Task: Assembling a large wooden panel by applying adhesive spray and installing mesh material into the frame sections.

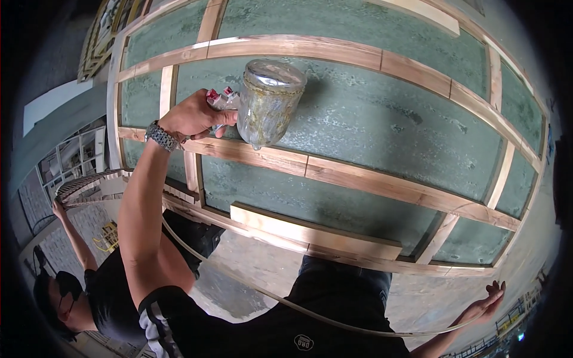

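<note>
My left hand [191, 116], with a metal watch on the wrist, is shut on the grip of a spray gun [222, 102]. The gun's clear, stained cup [268, 101] stands out to the right of my fist. The gun hangs over a large wooden lattice frame [358, 179] that lies on a green, mottled floor. A pale hose [286, 303] runs from under my left arm across my black shirt to my right hand [488, 301] at the lower right. That hand is held out to the side with loosely curled fingers and holds the hose.
A loose pale plank [310, 230] lies along the near rail of the frame. Another person in a black shirt [104, 292] stands at the lower left with one arm [71, 232] raised. More wooden frames [104, 42] lean at the upper left.
</note>
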Demonstrator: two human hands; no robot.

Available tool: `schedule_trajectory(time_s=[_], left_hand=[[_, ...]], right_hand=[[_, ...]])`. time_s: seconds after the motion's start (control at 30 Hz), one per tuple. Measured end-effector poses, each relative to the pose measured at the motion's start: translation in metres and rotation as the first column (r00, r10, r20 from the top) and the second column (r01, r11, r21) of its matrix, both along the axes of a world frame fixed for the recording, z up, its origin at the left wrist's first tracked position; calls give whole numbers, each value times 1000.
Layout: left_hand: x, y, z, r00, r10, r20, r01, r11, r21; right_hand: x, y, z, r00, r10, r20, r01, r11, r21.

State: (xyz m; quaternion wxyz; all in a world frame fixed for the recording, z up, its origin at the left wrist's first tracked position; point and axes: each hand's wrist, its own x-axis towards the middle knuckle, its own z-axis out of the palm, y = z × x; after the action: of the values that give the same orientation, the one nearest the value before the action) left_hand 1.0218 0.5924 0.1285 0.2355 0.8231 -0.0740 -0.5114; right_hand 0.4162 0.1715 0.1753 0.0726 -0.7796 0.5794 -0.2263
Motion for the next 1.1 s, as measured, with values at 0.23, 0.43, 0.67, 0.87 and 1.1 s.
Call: schedule_trajectory(time_s=[0.23,0.43,0.67,0.87,1.1], left_hand=[[19,33,8,1000,-17,6,17,999,32],[35,64,21,996,83,-15,-82,995,64],[55,104,34,989,135,56,-139,986,87],[69,120,53,980,170,103,-190,956,226],[79,142,64,945,177,274,-266,904,335]], right_hand=[[35,-2,-8,999,36,4,-36,998,47],[64,-4,-17,997,75,2,-75,994,79],[82,-13,-32,993,118,17,-120,981,154],[96,-13,-41,987,160,-4,-157,969,192],[122,0,-45,988,152,-25,-145,971,192]])
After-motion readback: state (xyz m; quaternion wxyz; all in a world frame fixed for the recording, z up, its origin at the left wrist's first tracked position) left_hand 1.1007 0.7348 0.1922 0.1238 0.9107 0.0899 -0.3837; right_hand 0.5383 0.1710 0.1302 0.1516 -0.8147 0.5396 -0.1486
